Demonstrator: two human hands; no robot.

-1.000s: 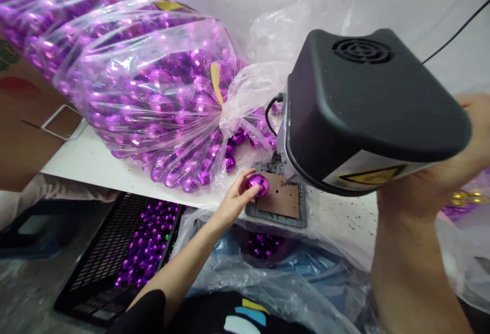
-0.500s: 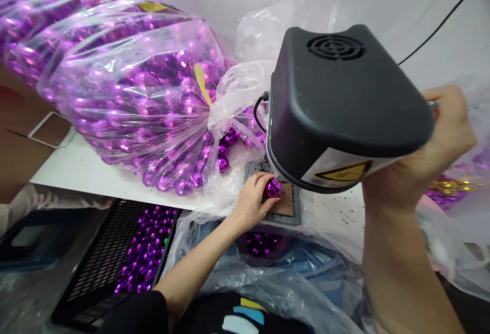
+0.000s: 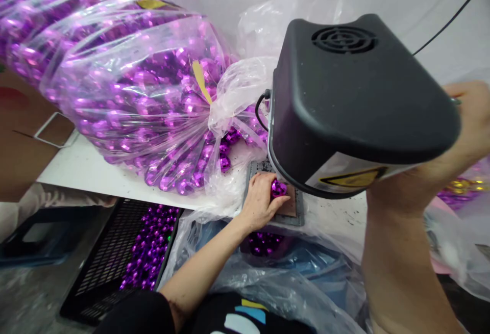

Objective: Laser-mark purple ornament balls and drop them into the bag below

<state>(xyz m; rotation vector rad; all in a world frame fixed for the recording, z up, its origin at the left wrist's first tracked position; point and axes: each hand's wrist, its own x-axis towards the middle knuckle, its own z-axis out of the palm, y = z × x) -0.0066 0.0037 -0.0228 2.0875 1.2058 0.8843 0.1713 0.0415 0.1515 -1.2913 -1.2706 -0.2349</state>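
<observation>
My left hand [image 3: 261, 202] is closed on a shiny purple faceted ball [image 3: 278, 188], thumb on the near side and fingers on the far side. The ball is over a grey-framed pad [image 3: 298, 215] with a brown middle, on the white table. My right hand [image 3: 455, 135] grips a bulky black device [image 3: 367, 94] with a round vent on top and a yellow warning label. The device hangs above and to the right of the ball. Its underside, and most of the right fingers, are hidden behind its body.
A big clear bag of purple balls [image 3: 145, 99] lies on the white table [image 3: 88, 171] at left. Below sit a black crate [image 3: 95, 273] with purple balls and an opened plastic bag [image 3: 306, 283]. A person's sleeve [image 3: 23, 206] shows at far left. A cable [image 3: 451, 20] crosses upper right.
The black device in my right hand appears slightly larger and further right. My left hand, still on the purple ball, has shifted a little to the right in view.
</observation>
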